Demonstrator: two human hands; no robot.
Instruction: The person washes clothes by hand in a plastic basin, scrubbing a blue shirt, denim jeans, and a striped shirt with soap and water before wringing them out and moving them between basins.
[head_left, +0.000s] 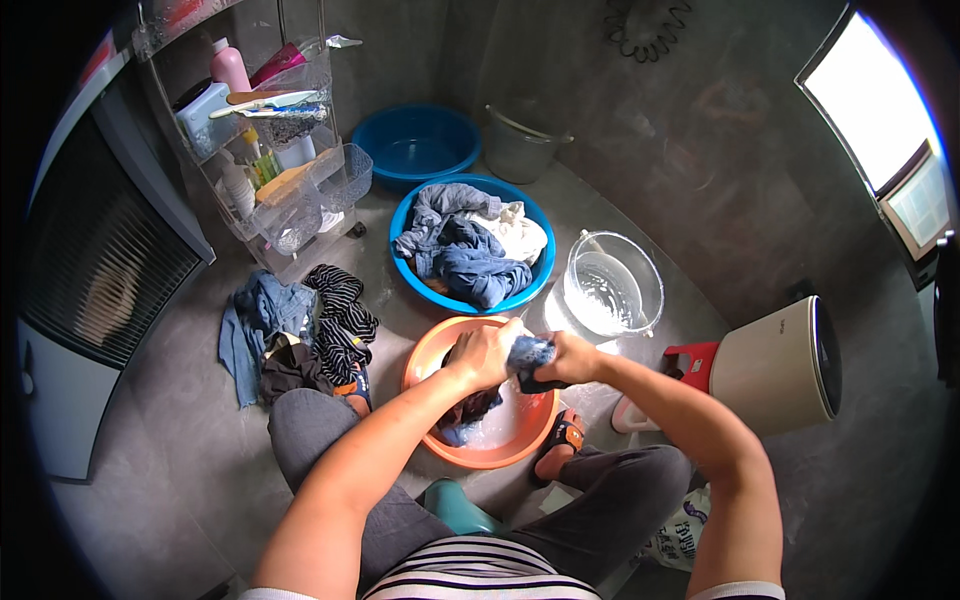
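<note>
Over an orange plastic basin (541, 427), my left hand (480, 356) and my right hand (571, 358) grip a wet, sudsy piece of dark blue cloth (531, 360) between them. Dark cloth (469, 411) lies in the basin below, partly in whitish, foamy water (499, 427). Just behind, a blue plastic basin (551, 259) holds blue denim-like garments (480, 262) and a white one (517, 232). A clear bucket (651, 281) with water stands to its right. My left hand's fingertips are partly hidden.
Denim (262, 322), a black striped garment (341, 315) and dark cloth lie on the floor at left. A shelf rack (247, 217) stands beyond. Another blue basin (416, 142) and a translucent bucket (521, 150) are at the back. A beige container (772, 367) is at right.
</note>
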